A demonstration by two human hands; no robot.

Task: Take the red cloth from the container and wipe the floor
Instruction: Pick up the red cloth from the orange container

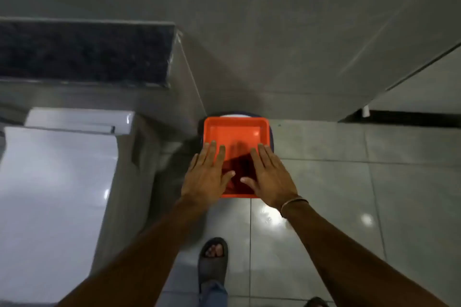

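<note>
A home interior, likely a kitchen or utility corner. Glossy grey floor tiles (324,182) run from 6 to 3 o'clock. A dark speckled stone counter (84,50) lies at 10 o'clock, a white glossy appliance (55,177) at 8 o'clock. Plain grey walls (274,20) fill 12 o'clock. A sandalled foot (213,260) stands at 6 o'clock.

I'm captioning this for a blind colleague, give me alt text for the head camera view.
Seen from above, both hands, left hand and right hand, reach open over an orange container holding a dark red cloth. It sits on a glossy tiled floor in front of a sandalled foot.
</note>
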